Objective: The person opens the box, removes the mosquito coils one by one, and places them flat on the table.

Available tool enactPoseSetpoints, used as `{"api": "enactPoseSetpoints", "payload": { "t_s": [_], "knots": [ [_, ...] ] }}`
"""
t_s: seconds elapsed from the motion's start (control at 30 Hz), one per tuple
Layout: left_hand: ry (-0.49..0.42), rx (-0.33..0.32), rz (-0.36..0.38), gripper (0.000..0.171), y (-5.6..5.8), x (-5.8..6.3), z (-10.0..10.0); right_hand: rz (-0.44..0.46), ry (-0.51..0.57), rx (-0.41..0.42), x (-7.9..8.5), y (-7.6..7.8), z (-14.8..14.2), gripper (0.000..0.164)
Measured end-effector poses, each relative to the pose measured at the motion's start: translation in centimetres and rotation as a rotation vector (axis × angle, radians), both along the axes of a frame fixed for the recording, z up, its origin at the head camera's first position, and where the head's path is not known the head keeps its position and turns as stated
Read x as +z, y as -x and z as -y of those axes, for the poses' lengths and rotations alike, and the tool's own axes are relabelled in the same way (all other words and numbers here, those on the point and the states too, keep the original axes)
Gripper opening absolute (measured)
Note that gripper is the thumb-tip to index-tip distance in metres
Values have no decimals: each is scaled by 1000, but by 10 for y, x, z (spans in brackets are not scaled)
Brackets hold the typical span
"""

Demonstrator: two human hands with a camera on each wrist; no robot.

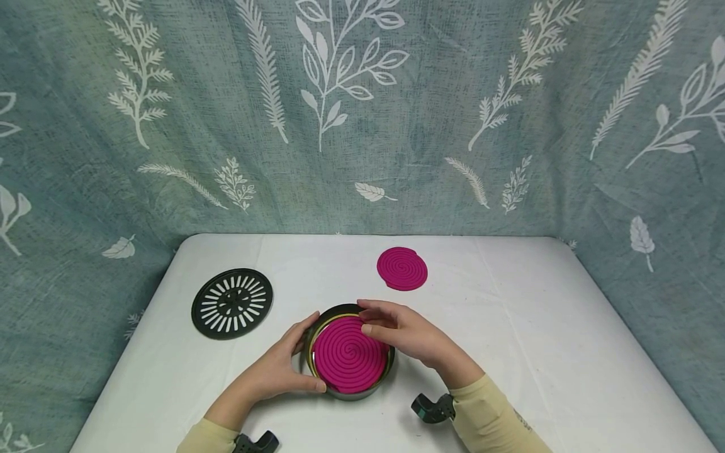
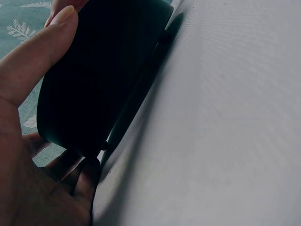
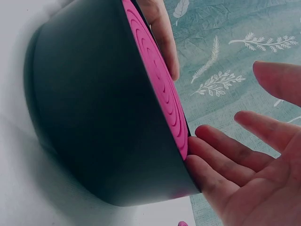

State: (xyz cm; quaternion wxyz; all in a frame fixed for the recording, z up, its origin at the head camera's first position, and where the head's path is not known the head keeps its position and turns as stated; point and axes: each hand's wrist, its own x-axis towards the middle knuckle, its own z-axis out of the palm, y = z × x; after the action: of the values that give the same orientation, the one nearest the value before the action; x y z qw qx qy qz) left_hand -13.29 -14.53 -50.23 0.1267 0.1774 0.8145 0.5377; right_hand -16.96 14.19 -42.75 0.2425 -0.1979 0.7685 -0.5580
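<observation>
A magenta spiral mosquito coil (image 1: 348, 358) lies in the mouth of a round black mosquito-coil holder (image 1: 352, 396) at the table's front middle. My left hand (image 1: 277, 371) holds the holder's left side, thumb near the front rim and fingers round the back; the left wrist view shows its dark side wall (image 2: 103, 70) between them. Over the far right rim is my right hand (image 1: 404, 328), fingers loosely bent. In the right wrist view its fingertips touch the rim beside the coil (image 3: 162, 89), while thumb and index finger stand apart from it.
A black slotted round lid (image 1: 233, 304) lies left of the holder. Farther back, a second magenta coil (image 1: 402, 268) rests on the white-covered table (image 1: 538, 302). Patterned green curtain (image 1: 419, 113) hangs behind and along both sides.
</observation>
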Motion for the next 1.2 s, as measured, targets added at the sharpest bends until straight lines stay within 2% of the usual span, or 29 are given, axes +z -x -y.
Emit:
{"api": "enactPoseSetpoints", "payload": {
  "t_s": [0.37,0.6,1.0,1.2],
  "knots": [
    [-7,8,19,124,-1,1,0,-38,-3,-42,9,-2,-1,55],
    [-5,12,13,125,0,-1,0,-17,62,-88,10,0,-1,52],
    [-10,15,21,125,1,-2,-1,82,175,-142,-2,8,-3,52],
    [-16,14,26,125,0,0,-1,138,222,-134,-5,11,-4,52]
  ]
}}
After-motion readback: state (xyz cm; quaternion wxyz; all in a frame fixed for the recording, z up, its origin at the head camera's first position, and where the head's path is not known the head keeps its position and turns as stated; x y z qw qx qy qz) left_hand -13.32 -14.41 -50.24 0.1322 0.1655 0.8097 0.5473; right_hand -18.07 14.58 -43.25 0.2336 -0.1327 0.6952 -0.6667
